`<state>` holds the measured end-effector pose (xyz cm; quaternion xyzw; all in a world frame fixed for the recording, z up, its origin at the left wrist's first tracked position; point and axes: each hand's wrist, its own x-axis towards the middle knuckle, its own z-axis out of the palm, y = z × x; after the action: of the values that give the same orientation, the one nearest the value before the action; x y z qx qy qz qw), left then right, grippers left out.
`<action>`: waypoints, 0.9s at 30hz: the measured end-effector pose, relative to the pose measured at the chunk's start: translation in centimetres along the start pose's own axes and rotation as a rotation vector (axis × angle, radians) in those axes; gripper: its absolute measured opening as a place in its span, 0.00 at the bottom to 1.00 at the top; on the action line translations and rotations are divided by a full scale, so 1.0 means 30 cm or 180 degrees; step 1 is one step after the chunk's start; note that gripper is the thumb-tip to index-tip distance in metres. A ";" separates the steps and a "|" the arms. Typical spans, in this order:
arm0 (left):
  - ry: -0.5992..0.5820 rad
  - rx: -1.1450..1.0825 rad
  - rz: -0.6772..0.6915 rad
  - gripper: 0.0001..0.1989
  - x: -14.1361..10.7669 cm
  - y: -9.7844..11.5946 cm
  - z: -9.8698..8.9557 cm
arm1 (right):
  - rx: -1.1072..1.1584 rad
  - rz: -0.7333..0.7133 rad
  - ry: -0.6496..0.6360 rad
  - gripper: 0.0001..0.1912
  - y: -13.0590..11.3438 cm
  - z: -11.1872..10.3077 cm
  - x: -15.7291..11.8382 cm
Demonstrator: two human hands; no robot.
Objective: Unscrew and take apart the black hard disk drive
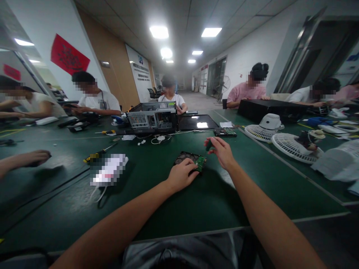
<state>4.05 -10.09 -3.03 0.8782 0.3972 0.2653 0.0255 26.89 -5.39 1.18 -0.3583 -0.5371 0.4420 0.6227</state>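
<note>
A dark hard drive with a green circuit board (pixel 200 163) at its right end lies on the green table in front of me. My left hand (pixel 183 173) rests on the drive's near edge, its fingers pressed on it by the board. My right hand (pixel 220 151) is raised just right of the drive, fingers closed round a small dark-handled screwdriver (pixel 208 146). The screwdriver's thin shaft points down toward the board's right end; whether its tip touches is too small to tell.
An open computer case (pixel 153 117) stands ahead, beside a dark flat panel (pixel 198 122). Another drive (pixel 225 132) lies ahead right. White fan parts (pixel 294 147) are at the right. A yellow-black screwdriver (pixel 95 157) and another person's hand (pixel 37 157) are left. People sit around the table.
</note>
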 end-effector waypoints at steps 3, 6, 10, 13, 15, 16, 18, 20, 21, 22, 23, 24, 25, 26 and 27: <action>0.0005 0.0015 0.0005 0.13 -0.002 -0.002 0.001 | 0.0052 -0.0003 0.0011 0.18 0.002 0.005 0.000; 0.0025 0.0010 0.0033 0.13 -0.003 -0.005 0.003 | 0.0187 0.0030 0.0028 0.19 0.011 0.006 0.005; 0.0050 0.0002 0.0055 0.13 -0.003 -0.009 0.007 | 0.0394 0.0153 -0.0008 0.24 0.021 0.000 0.012; 0.0058 0.0010 0.0096 0.13 -0.003 -0.011 0.009 | 0.0316 0.0160 -0.0003 0.24 0.020 -0.003 0.013; 0.0069 0.0010 0.0115 0.13 -0.004 -0.012 0.010 | 0.0184 0.0122 0.0024 0.23 0.017 -0.003 0.012; 0.0079 0.0013 0.0117 0.13 -0.004 -0.012 0.010 | 0.0113 0.0090 0.0038 0.22 0.016 -0.002 0.012; 0.0093 0.0024 0.0117 0.13 -0.004 -0.012 0.010 | -0.0031 0.0013 0.0056 0.21 0.015 0.000 0.011; 0.0096 0.0030 0.0111 0.12 -0.004 -0.012 0.009 | -0.0181 -0.0073 0.0087 0.21 0.017 0.001 0.012; 0.0092 0.0028 0.0108 0.12 -0.004 -0.012 0.008 | -0.0251 -0.0112 0.0105 0.21 0.019 0.001 0.012; 0.0088 0.0024 0.0108 0.12 -0.004 -0.011 0.007 | -0.0307 -0.0147 0.0129 0.21 0.020 0.001 0.013; 0.0086 0.0022 0.0106 0.12 -0.004 -0.011 0.006 | -0.0342 -0.0175 0.0150 0.21 0.022 0.002 0.013; 0.0086 0.0021 0.0103 0.12 -0.004 -0.010 0.004 | -0.0355 -0.0196 0.0161 0.20 0.023 0.002 0.013; 0.0084 0.0021 0.0105 0.13 -0.005 -0.009 0.003 | -0.0351 -0.0208 0.0151 0.20 0.024 0.002 0.013; 0.0080 0.0021 0.0109 0.13 -0.005 -0.009 0.002 | -0.0337 -0.0213 0.0131 0.19 0.025 0.002 0.013; 0.0079 0.0019 0.0111 0.13 -0.005 -0.008 0.001 | -0.0320 -0.0212 0.0101 0.18 0.025 0.003 0.013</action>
<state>3.82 -10.03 -3.19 0.8817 0.3828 0.2755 0.0133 26.70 -4.77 0.63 -0.3780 -0.5604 0.3877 0.6267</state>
